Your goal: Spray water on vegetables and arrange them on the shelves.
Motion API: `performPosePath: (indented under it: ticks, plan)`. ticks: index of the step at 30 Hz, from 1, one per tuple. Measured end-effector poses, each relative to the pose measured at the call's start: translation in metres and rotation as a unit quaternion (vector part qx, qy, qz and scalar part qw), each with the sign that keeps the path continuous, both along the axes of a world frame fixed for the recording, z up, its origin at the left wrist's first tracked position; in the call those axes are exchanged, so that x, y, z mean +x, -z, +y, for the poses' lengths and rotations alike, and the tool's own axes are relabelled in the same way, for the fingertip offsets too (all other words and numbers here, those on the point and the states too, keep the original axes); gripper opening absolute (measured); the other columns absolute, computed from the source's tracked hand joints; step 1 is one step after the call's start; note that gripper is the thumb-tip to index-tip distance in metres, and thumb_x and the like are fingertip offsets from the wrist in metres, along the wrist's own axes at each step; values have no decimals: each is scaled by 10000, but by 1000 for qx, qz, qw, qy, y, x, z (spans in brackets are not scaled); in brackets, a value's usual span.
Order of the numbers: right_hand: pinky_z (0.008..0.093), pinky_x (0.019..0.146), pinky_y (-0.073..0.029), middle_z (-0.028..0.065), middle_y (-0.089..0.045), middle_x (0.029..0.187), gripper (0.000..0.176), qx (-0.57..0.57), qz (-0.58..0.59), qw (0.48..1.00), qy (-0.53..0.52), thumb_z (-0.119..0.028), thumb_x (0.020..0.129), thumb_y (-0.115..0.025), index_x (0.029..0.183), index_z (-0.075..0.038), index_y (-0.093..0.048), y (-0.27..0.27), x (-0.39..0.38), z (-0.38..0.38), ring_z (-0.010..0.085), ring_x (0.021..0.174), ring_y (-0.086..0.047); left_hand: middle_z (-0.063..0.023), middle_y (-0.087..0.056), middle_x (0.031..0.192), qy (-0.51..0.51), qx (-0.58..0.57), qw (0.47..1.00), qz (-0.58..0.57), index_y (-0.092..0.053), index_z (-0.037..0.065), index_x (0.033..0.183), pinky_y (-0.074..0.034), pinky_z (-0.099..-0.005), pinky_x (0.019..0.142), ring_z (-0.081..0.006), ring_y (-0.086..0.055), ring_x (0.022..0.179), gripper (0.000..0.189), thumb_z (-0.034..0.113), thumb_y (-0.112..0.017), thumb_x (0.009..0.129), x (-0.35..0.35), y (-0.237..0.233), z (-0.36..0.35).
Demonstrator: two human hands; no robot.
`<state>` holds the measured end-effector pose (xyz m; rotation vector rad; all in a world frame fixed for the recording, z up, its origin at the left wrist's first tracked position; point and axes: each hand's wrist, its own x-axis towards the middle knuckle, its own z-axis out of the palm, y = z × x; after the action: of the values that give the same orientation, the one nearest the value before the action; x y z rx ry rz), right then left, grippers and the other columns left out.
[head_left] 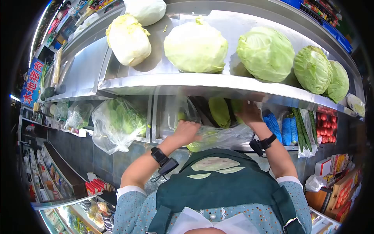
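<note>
Below the metal counter, a clear plastic bag point(230, 136) lies across the lower shelf opening, with green vegetables in and behind it. My left hand point(187, 132) is closed in a fist on the bag's left side. On the other side, my right hand point(250, 113) reaches under the counter lip, its fingers curled at the bag's edge beside the vegetables; the fingertips are partly hidden. Between the hands sits a long, pale green squash-like vegetable point(219, 112). A rounded light green piece shows through the plastic near my left hand.
A napa cabbage point(128, 40) and round cabbages point(265, 54) stand on the metal counter point(202, 80) above. Left of my hands hangs a bagged leafy green point(119, 124). To the right are blue-netted produce point(287, 130), cucumbers point(302, 126) and red tomato-like produce point(326, 126).
</note>
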<state>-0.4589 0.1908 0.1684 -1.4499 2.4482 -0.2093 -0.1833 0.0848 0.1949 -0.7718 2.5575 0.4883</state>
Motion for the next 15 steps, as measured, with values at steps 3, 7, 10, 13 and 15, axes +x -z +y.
performPosePath:
  ticks: [3,7,10,13,15]
  plan:
    - [491,942,-468,252,-388,1375,839,-8,14,1000,16,-360,744,-749,1416,-123,-306,-7,2,10,421,1207,-471,-88,-630,982,71,-5,990,120,-650,123,1079,-387,-417,842,-289,-571,990,298,297,-658,836,30,14,7]
    - [462,869,-519,246,-399,1369,801,-32,182,981,-50,-280,737,-745,1417,-125,-351,-3,15,23,402,1129,-539,-83,-597,900,28,-26,947,318,-646,90,921,-399,-417,835,-283,-563,940,132,204,-626,859,48,5,9]
    - [444,813,-522,206,-535,1219,539,-82,93,983,-134,-206,786,-691,1276,-94,-498,-6,40,16,358,1030,-589,-86,-580,873,21,-36,884,465,-594,68,919,-405,-432,828,-289,-553,934,97,153,-602,874,59,2,10]
    - [436,781,-506,173,-635,1000,275,-136,-57,960,-240,-169,826,-646,1060,-28,-609,-6,74,-5,332,947,-618,-88,-574,857,6,-8,891,454,-559,70,924,-401,-436,826,-295,-543,935,84,144,-580,890,64,-9,2]
    - [427,797,-501,181,-645,970,250,-144,-145,930,-304,-165,840,-633,1038,-13,-626,-5,93,-25,345,910,-626,-93,-571,846,-20,-19,899,438,-550,78,918,-402,-431,813,-299,-538,933,67,143,-559,904,66,-25,4]
